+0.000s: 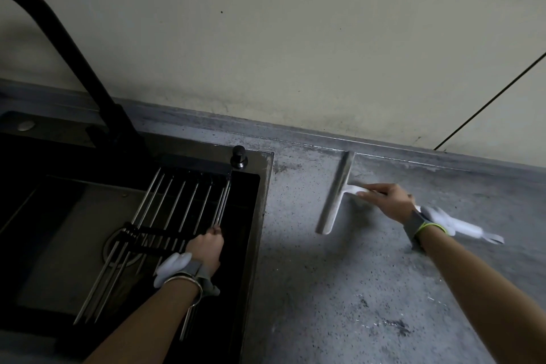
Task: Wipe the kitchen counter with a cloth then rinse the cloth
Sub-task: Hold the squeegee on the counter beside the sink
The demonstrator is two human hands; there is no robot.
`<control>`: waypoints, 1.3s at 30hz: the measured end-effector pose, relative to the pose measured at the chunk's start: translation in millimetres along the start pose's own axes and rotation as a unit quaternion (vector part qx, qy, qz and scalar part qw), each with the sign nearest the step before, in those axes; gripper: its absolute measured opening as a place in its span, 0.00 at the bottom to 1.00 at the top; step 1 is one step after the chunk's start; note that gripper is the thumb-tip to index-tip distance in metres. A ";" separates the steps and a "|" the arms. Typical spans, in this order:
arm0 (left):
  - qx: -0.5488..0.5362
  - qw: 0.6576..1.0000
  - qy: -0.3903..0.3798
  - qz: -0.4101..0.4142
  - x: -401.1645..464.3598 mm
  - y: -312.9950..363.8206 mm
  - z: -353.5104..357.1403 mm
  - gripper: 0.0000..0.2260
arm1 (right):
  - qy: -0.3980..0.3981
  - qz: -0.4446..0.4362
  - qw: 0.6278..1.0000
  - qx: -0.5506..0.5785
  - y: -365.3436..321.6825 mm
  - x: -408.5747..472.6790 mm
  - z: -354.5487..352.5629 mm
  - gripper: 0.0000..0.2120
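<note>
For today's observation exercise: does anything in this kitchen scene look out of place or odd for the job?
Yes. The right hand grips a squeegee on the grey counter, not a cloth; none is visible. Dark specks lie on the counter's near part. The left hand holds the roll-up rack over the sink.

Both forearms are bare, no sleeves in view. The left hand (206, 246) has a grey strap at its wrist with a white blurred piece and a thin metal bangle. The right hand (394, 198) has a grey wrist strap, a yellow-green band and a white blurred piece.

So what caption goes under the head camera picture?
Right hand pulls a squeegee across the grey counter; left hand grips the rack over the sink.
</note>
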State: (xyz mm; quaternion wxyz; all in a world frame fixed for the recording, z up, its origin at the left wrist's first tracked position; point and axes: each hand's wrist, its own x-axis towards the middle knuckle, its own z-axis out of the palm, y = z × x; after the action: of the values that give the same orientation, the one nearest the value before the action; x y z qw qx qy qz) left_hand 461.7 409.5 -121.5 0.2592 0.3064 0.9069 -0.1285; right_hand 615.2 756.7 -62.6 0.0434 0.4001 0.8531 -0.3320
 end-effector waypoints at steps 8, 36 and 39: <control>0.011 1.000 0.000 -0.006 1.3 2.0 0.7 0.33 | -0.048 -0.008 0.999 0.003 -13.3 15.6 7.0 0.15; -0.185 0.979 0.088 0.005 -24.3 -1.9 29.5 0.34 | -0.067 -0.005 0.990 -0.127 23.3 -62.1 -6.4 0.13; -0.238 0.963 0.128 -0.006 -32.4 -0.6 43.0 0.33 | -0.078 -0.039 0.985 -0.148 12.8 -76.4 10.5 0.13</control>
State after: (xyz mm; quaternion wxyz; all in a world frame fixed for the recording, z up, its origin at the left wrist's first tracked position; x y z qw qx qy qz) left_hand 500.1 376.3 -139.5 0.2061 0.2445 0.9385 0.1301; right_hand 674.1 706.3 -51.6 0.1558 0.3287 0.9016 -0.2340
